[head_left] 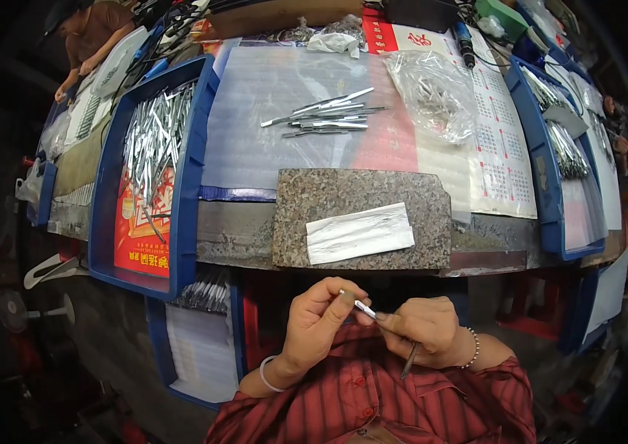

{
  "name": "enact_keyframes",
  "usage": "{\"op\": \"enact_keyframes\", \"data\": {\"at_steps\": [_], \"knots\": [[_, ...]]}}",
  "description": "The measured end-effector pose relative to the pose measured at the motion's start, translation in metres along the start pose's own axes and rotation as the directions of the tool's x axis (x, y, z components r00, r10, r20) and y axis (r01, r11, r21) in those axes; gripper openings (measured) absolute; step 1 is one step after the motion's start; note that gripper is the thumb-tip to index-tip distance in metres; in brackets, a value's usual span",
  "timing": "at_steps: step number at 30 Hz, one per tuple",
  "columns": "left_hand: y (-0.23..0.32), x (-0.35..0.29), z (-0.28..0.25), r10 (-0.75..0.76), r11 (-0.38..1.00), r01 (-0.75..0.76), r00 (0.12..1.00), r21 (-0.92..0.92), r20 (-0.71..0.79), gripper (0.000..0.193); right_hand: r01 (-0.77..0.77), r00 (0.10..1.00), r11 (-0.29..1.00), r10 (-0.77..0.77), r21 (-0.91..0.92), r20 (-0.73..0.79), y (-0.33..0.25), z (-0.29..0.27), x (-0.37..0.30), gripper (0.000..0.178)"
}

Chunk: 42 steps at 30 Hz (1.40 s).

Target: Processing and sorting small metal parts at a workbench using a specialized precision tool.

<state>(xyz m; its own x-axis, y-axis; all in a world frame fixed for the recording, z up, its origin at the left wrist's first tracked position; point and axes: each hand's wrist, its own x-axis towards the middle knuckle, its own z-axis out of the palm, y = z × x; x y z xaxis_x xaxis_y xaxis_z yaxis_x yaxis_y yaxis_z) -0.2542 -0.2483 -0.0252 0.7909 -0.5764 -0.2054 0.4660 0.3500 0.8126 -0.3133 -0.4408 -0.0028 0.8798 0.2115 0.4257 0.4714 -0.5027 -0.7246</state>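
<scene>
In front of my chest, both hands are closed on a slim silver metal piece (365, 308). My left hand (312, 324) pinches its upper end between thumb and fingertips. My right hand (426, 325) grips it farther down, thumb laid along it. A narrow dark end (409, 361) sticks out below the right hand; whether it belongs to the same piece I cannot tell. Just beyond my hands lies a speckled stone block (432, 214) with a folded white cloth or paper (360, 234) on it. A loose pile of similar slim metal pieces (329, 115) rests farther back on plastic sheeting.
At left, a blue tray (189, 170) holds many slim metal pieces; another blue tray (551, 192) with bundles stands at right. A clear plastic bag (432, 96) and a blue-black corded tool (465, 44) lie toward the back. Another person (95, 37) sits at far left.
</scene>
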Motion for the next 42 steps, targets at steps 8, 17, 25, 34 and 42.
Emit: {"op": "enact_keyframes", "data": {"at_steps": [8, 17, 25, 34, 42], "knots": [[0.015, -0.005, -0.045, -0.688, 0.696, 0.400, 0.610, 0.596, 0.393, 0.027, 0.020, 0.900, 0.993, -0.067, 0.113, 0.430, 0.000, -0.010, 0.000, 0.016], [0.007, -0.049, -0.074, -0.555, 0.823, 0.491, 0.803, 0.285, 0.218, 0.027, 0.500, 0.823, 0.727, -0.229, -0.471, 0.520, -0.093, 0.014, 0.039, 0.027], [0.014, -0.042, -0.056, -0.434, 0.851, 0.356, 0.891, 0.387, 0.134, 0.028, 0.568, 0.810, 0.752, -0.440, -0.334, 0.387, -0.037, 0.082, -0.220, 0.025], [0.016, -0.028, -0.051, -0.389, 0.895, 0.334, 0.909, 0.295, 0.151, 0.023, 0.584, 0.804, 0.786, -0.525, -0.204, 0.280, -0.027, 0.031, -0.075, 0.023], [0.014, -0.035, -0.055, -0.374, 0.898, 0.330, 0.921, 0.290, 0.107, 0.025, 0.473, 0.880, 0.811, -0.451, -0.343, 0.148, -0.084, -0.007, 0.051, 0.022]]}}
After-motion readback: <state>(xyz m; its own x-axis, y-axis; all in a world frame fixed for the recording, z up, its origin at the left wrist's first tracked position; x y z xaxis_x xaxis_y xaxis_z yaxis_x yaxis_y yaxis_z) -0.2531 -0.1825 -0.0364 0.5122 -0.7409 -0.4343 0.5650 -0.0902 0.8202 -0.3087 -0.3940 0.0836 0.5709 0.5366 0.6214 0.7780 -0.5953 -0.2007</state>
